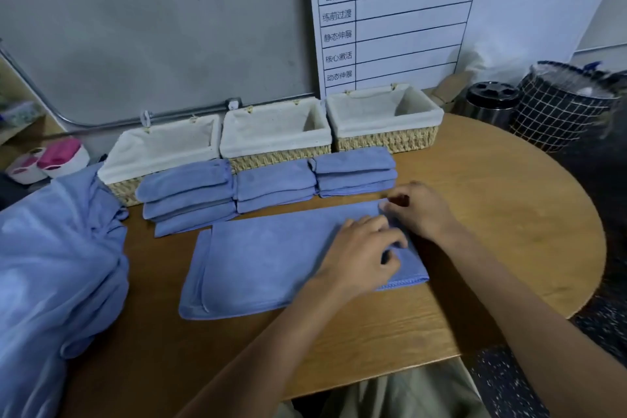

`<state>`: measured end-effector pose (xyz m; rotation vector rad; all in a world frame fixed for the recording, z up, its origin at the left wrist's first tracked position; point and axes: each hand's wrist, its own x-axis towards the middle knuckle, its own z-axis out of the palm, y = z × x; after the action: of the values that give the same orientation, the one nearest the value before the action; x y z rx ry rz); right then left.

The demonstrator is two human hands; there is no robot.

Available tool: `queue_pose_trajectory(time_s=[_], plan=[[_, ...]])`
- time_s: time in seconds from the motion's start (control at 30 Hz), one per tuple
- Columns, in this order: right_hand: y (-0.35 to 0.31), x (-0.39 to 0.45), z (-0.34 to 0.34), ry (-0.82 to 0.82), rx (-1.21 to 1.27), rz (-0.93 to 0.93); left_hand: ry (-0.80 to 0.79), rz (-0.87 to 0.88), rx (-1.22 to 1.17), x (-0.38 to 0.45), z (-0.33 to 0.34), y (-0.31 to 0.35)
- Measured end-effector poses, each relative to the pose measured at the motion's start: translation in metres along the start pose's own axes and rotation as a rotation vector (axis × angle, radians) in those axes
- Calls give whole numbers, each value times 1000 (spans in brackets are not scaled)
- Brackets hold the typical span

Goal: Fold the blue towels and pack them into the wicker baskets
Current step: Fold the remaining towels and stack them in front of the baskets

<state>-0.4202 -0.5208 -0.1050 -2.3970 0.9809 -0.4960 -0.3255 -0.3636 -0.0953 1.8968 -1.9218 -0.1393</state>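
Towel (271, 258) flat on wooden bench (492, 214), folded once, soft, light, limp microfibre; likely drapes, won't hold crease. Left hand (359, 254) and right hand (419, 210) both pinch right edge; corners look best hold. Three folded stacks (271, 187) before cloth-lined woven baskets (274, 132), nothing packed yet.

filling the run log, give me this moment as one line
step: folding towel | left hand: pinching half-folded blue towel | right hand: gripping its right edge | three wicker baskets: empty

One camera on my head — looking forward and down, close over the wooden table (475, 231), toward the wall (152, 27).
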Motion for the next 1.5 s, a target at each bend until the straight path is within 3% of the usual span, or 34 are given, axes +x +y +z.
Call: queue_pose_trajectory(time_s=[0.17, 0.3, 0.63, 0.87, 1.0, 1.23, 1.37, 1.5], plan=[[5, 18, -8, -101, 226, 23, -182, 183, -3, 17, 0, 14], [5, 19, -18, -152, 398, -4, -150, 206, -40, 23, -2, 13], [-19, 13, -19, -123, 612, -111, 32, -69, -263, -12, -26, 6], [-92, 24, -14, -326, 705, -127, 214, -213, -466, -76, -68, -39], [-147, 39, 6, -509, 637, -211, 315, -314, -522, -119, -92, -71], [-231, 54, 67, -593, 488, -299, 403, -444, -488, -184, -120, -120], [-246, 55, 111, -677, 391, -344, 365, -549, -418, -209, -114, -144], [-235, 44, 133, -594, 402, -383, 347, -541, -236, -217, -102, -148]])
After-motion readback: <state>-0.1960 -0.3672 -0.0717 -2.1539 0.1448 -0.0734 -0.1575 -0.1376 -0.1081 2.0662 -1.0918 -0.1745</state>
